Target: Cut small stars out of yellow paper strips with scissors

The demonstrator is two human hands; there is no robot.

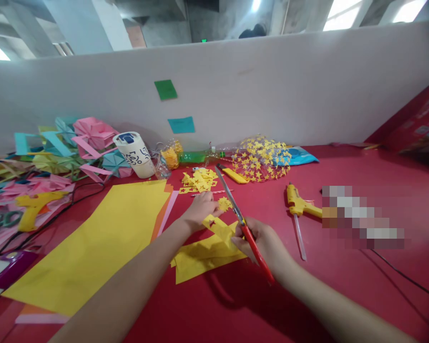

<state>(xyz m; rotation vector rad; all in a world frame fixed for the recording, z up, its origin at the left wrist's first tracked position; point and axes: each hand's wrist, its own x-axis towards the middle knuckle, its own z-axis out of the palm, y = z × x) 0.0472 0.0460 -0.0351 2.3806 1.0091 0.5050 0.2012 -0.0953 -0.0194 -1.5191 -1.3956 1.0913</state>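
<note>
My right hand (262, 245) is closed around a pair of scissors (249, 233) with red handles, the blades pointing up and away. A yellow paper strip (219, 227) with a star-shaped hole reaches from its fingers toward the left. Just left of a small heap of cut yellow stars (225, 204) is my left hand (202, 209), its fingers curled downward; whatever they pinch is hidden. Under both hands lie folded yellow paper pieces (200, 259). Beyond the left hand sits a pile of yellow scraps (200, 180) with star cutouts.
Large yellow sheets (103, 243) cover the left. A yellow glue gun (297, 202) lies right, another glue gun (32, 209) left. Along the back stand a white tumbler (137, 157), a green bottle (195, 156), a star-covered bundle (260, 159) and a yellow utility knife (235, 175). Folded paper shapes (93, 136) pile up left.
</note>
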